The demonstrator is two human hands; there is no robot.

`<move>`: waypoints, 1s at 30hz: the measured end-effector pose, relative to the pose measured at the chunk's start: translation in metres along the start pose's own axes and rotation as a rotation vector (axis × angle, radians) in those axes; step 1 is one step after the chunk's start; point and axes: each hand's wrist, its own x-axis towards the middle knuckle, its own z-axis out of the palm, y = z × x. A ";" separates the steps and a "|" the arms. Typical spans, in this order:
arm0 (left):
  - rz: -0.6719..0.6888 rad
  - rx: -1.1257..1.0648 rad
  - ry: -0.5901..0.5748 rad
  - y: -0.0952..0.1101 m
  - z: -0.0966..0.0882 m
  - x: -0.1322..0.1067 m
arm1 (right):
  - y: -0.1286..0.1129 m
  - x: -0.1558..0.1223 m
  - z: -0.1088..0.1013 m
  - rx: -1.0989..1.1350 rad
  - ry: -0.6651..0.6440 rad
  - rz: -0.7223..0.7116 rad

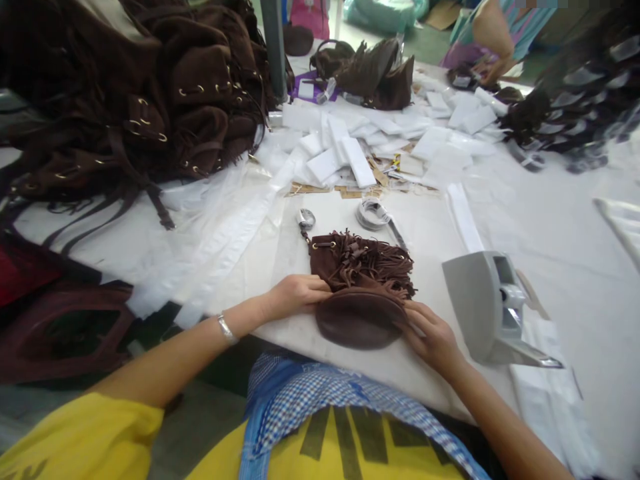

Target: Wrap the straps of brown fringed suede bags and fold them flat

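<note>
A dark brown fringed bucket bag (pixel 363 267) lies on the white table in front of me, its smooth oval base (pixel 361 320) turned toward my body. My left hand (pixel 296 295) grips the bag's left edge near the base. On the opposite side, my right hand (pixel 429 333) has its fingers closed around the right edge of the base. Gold eyelets and tangled fringe show on the upper part of the bag. Beyond it lie a wrapped coiled strap (pixel 373 214) and a small plastic-wrapped piece (pixel 306 219) joined to the bag's left corner.
A grey tape dispenser (pixel 483 307) stands right of the bag. Brown bags are heaped (pixel 200 87) at the left, near clear plastic sleeves (pixel 220 233). White foam pieces (pixel 357 160) litter the table's middle. Dark wrapped straps (pixel 575 100) pile up at right. Another person's arm (pixel 493 33) reaches in behind.
</note>
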 end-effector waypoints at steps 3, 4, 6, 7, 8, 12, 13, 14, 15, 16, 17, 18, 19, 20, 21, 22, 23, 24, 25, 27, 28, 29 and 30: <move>0.027 0.021 -0.018 -0.001 -0.006 0.002 | 0.001 -0.001 -0.002 -0.017 -0.025 0.000; 0.023 0.040 -0.025 0.000 -0.009 -0.001 | 0.001 -0.001 -0.003 -0.026 -0.036 0.006; -0.003 0.092 -0.009 0.004 -0.016 -0.012 | 0.000 -0.001 -0.006 -0.046 -0.056 0.026; -0.025 0.123 0.015 0.006 -0.019 -0.020 | -0.001 0.000 -0.007 -0.054 -0.064 0.035; -0.054 0.154 0.047 0.009 -0.021 -0.027 | -0.002 0.000 -0.008 -0.057 -0.071 0.043; -0.264 0.211 0.172 0.026 -0.018 -0.049 | -0.006 0.003 -0.008 -0.042 -0.087 0.053; -0.337 0.182 0.189 0.031 -0.017 -0.052 | -0.007 0.004 -0.007 -0.041 -0.085 0.055; -0.411 0.138 0.201 0.037 -0.016 -0.052 | -0.008 0.004 -0.007 -0.044 -0.082 0.060; -0.477 0.090 0.211 0.043 -0.018 -0.051 | -0.008 0.004 -0.006 -0.048 -0.081 0.068; -0.530 0.048 0.226 0.050 -0.020 -0.048 | -0.009 0.004 -0.005 -0.054 -0.081 0.079; -0.563 0.019 0.246 0.058 -0.024 -0.044 | -0.011 0.003 -0.005 -0.058 -0.083 0.094; -0.576 0.002 0.272 0.065 -0.027 -0.038 | -0.012 0.003 -0.004 -0.060 -0.085 0.112; -0.575 -0.005 0.297 0.073 -0.030 -0.031 | -0.014 0.003 -0.004 -0.056 -0.087 0.129; -0.564 -0.004 0.309 0.079 -0.031 -0.023 | -0.015 0.002 -0.003 -0.046 -0.080 0.142; -0.548 0.006 0.309 0.084 -0.030 -0.016 | -0.017 0.002 -0.003 -0.030 -0.072 0.152; -0.536 0.024 0.302 0.087 -0.026 -0.008 | -0.017 0.002 -0.004 -0.006 -0.062 0.158; -0.534 0.047 0.294 0.089 -0.020 -0.001 | -0.018 0.002 -0.004 0.028 -0.054 0.163; -0.541 0.071 0.293 0.087 -0.012 0.005 | -0.017 0.002 -0.006 0.073 -0.048 0.164; -0.551 0.088 0.299 0.084 -0.004 0.010 | -0.016 0.001 -0.008 0.127 -0.049 0.166; -0.569 0.085 0.302 0.072 0.012 0.014 | -0.012 -0.002 -0.012 0.250 -0.069 0.163; -0.575 0.071 0.291 0.065 0.018 0.015 | -0.009 -0.004 -0.014 0.305 -0.078 0.158; -0.579 0.057 0.277 0.059 0.022 0.014 | -0.007 -0.005 -0.015 0.342 -0.083 0.155; -0.585 0.045 0.261 0.053 0.025 0.013 | -0.004 -0.007 -0.015 0.355 -0.081 0.153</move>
